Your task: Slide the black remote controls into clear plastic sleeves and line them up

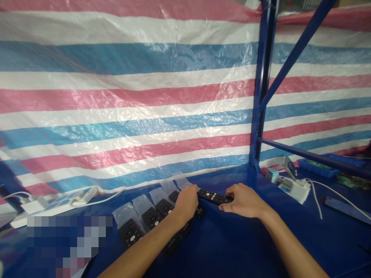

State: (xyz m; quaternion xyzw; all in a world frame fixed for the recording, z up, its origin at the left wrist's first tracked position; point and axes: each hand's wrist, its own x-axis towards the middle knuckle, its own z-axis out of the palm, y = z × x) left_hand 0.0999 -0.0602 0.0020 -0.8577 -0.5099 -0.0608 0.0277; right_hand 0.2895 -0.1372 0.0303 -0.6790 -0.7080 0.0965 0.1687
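A black remote control (213, 196) lies nearly level between my hands. My right hand (242, 200) grips its right end between thumb and fingers. At its left end is my left hand (187, 201), a closed hand over the row of remotes; what its fingers pinch is hidden. Several black remotes, among them one at the near left (130, 233) and another beside it (152, 218), lie side by side on the blue table (226, 243), with clear plastic sleeves (124, 214) reaching past their far ends. My left forearm covers parts of them.
A white power strip (31, 216) with plugs and cables runs along the back left. A blue post (261, 92) rises at the back. Beyond it are a white socket block (300, 190), a blue tray (319, 168) and a dark flat device (346, 208). Striped sheeting (130, 96) hangs behind.
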